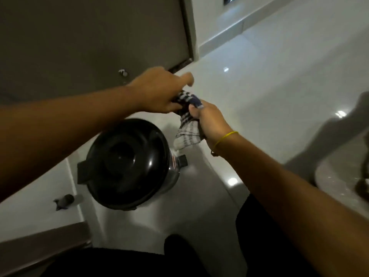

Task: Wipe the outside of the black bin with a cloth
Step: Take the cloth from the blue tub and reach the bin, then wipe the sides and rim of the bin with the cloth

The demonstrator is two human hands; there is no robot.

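The black bin (127, 164) stands on the white floor below my arms, seen from above, with its round glossy lid closed and a pedal (182, 160) sticking out on the right. A white cloth with dark stripes (187, 130) hangs in the air above and to the right of the bin. My left hand (159, 90) grips its upper end. My right hand (211, 124), with a yellow band at the wrist, holds its lower part. The cloth does not touch the bin.
A brown door (89, 37) with a small stopper (122, 72) rises behind the bin. A dark door stop (64, 200) sits on the floor at the left. A counter edge (329, 182) curves in at the right. Glossy white floor tiles (259, 86) spread beyond.
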